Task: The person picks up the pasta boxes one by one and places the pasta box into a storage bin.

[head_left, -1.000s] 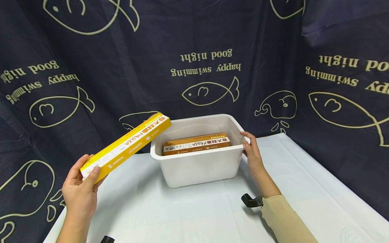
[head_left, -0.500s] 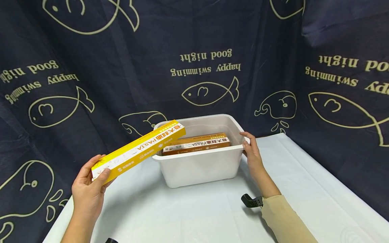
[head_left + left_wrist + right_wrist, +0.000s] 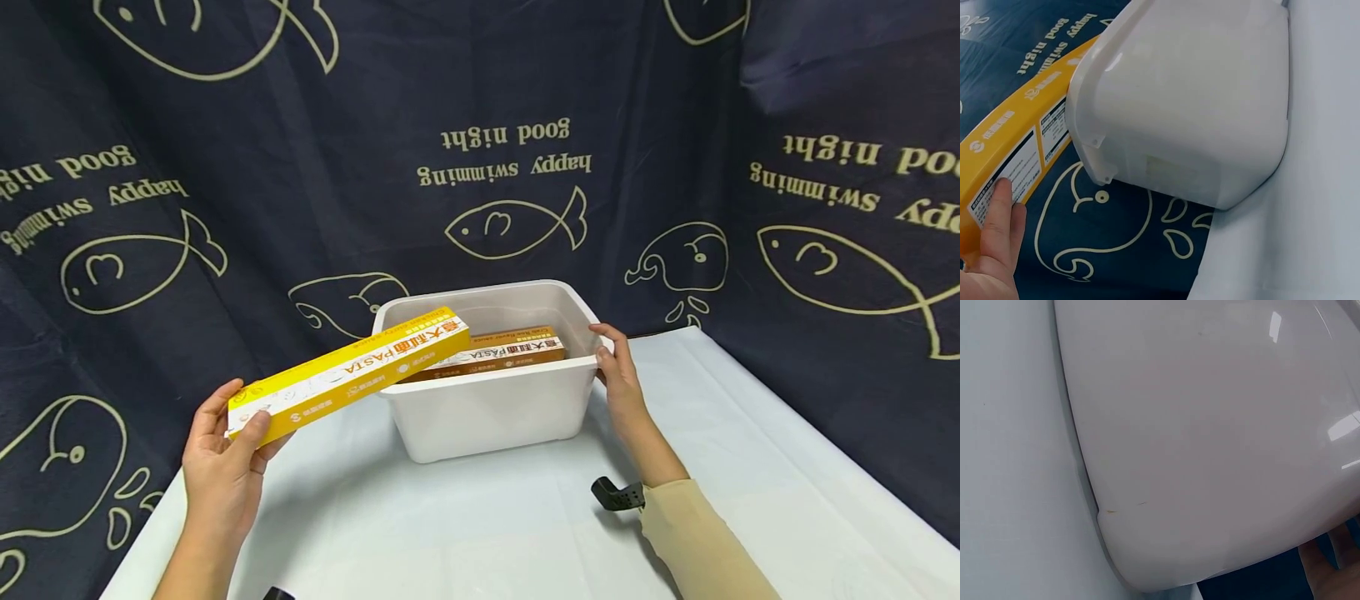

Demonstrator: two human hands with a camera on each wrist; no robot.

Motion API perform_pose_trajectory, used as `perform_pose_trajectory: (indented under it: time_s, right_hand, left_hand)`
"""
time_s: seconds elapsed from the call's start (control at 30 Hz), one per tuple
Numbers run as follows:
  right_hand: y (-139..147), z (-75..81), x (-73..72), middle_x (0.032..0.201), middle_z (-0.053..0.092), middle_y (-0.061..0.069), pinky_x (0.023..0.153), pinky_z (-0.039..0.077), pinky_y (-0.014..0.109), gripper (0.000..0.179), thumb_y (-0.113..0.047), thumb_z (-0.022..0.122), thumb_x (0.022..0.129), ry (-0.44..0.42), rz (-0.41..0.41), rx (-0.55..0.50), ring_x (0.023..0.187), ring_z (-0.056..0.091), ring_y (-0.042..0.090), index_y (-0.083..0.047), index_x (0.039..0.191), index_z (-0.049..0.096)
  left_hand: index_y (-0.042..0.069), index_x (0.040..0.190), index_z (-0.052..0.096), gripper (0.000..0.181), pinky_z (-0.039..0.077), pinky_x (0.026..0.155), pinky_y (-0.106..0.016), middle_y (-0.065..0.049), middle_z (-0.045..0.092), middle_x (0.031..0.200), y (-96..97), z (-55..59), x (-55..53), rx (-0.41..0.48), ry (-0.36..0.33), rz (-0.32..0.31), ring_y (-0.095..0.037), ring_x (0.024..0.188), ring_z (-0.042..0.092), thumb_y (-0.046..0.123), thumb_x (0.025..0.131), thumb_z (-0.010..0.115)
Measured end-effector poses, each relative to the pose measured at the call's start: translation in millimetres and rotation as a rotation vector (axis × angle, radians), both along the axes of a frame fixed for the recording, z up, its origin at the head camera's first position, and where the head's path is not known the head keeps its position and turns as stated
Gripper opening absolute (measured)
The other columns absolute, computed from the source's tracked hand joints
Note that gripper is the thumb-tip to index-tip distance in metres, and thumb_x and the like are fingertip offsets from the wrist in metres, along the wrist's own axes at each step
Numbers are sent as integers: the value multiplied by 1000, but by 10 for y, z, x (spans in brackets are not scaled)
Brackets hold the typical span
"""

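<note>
My left hand [image 3: 225, 454] grips the near left end of a long yellow pasta box [image 3: 348, 375], thumb on the front and fingers behind. The box slants up to the right, its far end over the left part of a white plastic bin [image 3: 487, 417]. In the left wrist view the yellow box [image 3: 1019, 147] passes behind the bin's rim [image 3: 1079, 106], with fingers [image 3: 999, 219] against its labelled underside. Inside the bin lies a brown pasta box [image 3: 517, 354], partly hidden by the yellow one. My right hand [image 3: 621, 375] holds the bin's right rim; in the right wrist view its fingers show only in part.
The bin stands on a white-covered table [image 3: 450, 525] near its back edge. A dark blue curtain [image 3: 375, 167] with fish drawings hangs behind and at both sides. A black wrist mount [image 3: 617, 495] juts out at the right forearm.
My left hand has moved right with the yellow pasta box. The box's far end has lowered and come over the bin. My right hand keeps its hold on the rim.
</note>
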State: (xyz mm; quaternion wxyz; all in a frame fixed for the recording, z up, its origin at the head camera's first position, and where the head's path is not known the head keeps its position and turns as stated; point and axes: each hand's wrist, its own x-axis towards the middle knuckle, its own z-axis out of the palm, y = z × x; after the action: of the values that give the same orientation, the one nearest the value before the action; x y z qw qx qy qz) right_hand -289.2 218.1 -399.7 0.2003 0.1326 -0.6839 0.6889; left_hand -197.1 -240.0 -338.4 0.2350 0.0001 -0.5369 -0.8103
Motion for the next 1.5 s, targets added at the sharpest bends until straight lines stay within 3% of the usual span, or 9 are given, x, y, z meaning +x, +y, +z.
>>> perform_pose_trajectory:
  time_s: [0.33, 0.57, 0.73, 1.07, 1.5]
  right_hand:
    - [-6, -21, 5, 155, 32, 2, 107, 32, 39, 46, -25, 33, 105, -4, 2, -12, 138, 36, 25, -10, 148, 32]
    - [3, -19, 14, 156, 31, 2, 108, 30, 40, 47, -28, 33, 105, -9, -3, -10, 138, 36, 24, -11, 149, 32]
    - [3, -26, 13, 156, 32, 1, 107, 31, 38, 47, -28, 33, 105, -11, -10, -8, 137, 37, 24, -12, 149, 32]
    - [-16, -28, -4, 156, 31, 0, 111, 28, 45, 46, -27, 32, 105, -8, -3, -8, 140, 34, 23, -13, 149, 32]
    - [4, -22, -17, 155, 32, 1, 110, 28, 44, 47, -28, 33, 104, -1, -2, -3, 138, 35, 21, -13, 149, 32]
  left_hand:
    - [15, 147, 46, 56, 60, 75, -35, -3, 43, 137, 42, 8, -88, 78, 39, -56, -20, 116, 59, -3, 95, 60]
    - [15, 147, 46, 53, 60, 75, -36, -6, 45, 133, 125, 30, -193, 97, 81, -90, -17, 103, 67, 1, 98, 57]
    - [19, 147, 47, 53, 60, 78, -32, -4, 45, 134, 195, 53, -267, 115, 64, -91, -17, 105, 65, 4, 97, 60]
    - [22, 148, 48, 55, 59, 81, -28, -2, 45, 134, 276, 80, -368, 68, 28, -95, -17, 108, 61, 10, 97, 63]
    - [23, 148, 48, 53, 57, 86, -25, -1, 46, 132, 417, 118, -469, -17, 11, -121, -17, 108, 60, 13, 98, 63]
